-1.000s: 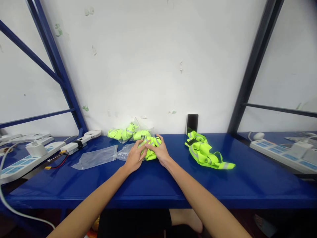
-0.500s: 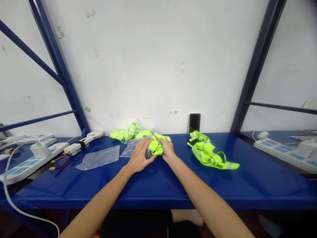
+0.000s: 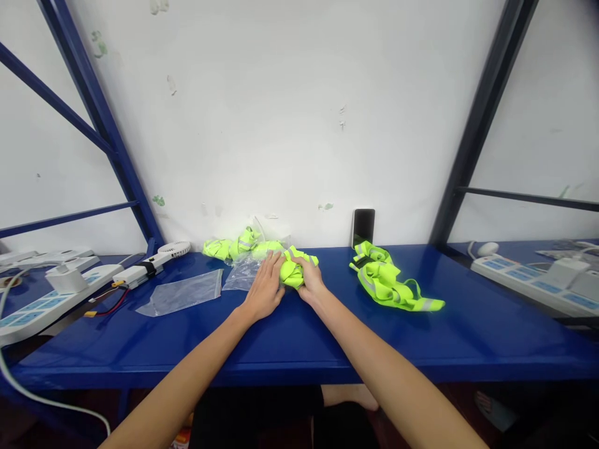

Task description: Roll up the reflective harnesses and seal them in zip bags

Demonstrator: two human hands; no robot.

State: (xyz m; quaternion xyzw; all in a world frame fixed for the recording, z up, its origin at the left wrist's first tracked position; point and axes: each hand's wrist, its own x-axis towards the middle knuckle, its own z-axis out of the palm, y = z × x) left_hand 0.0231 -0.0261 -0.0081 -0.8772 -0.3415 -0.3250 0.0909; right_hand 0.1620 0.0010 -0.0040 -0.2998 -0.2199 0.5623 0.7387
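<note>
A crumpled bundle of neon-yellow reflective straps (image 3: 292, 272) rests on the blue table (image 3: 299, 346). My right hand (image 3: 309, 277) is closed round its right side. Against the bundle's left side lies my left hand (image 3: 266, 287), fingers stretched out and flat, partly over a clear plastic bag (image 3: 241, 274); what is under the palm is hidden. Behind it, more neon-yellow straps (image 3: 218, 249) lie by the wall, some of them under or in clear plastic. To the right is a loose, tangled strap piece (image 3: 388, 284) with grey reflective bands and a dark buckle-like part.
A flat clear zip bag (image 3: 185, 293) lies left of my hands. A dark phone (image 3: 363, 226) leans on the wall. Farther left are a small white fan (image 3: 174, 249) and a power strip (image 3: 60, 299); another power strip (image 3: 533, 284) is at the right. Blue metal posts frame the table.
My left thumb has drawn in toward the fingers, beside the bundle. My right hand keeps its grip on the straps. The view has shifted slightly.
</note>
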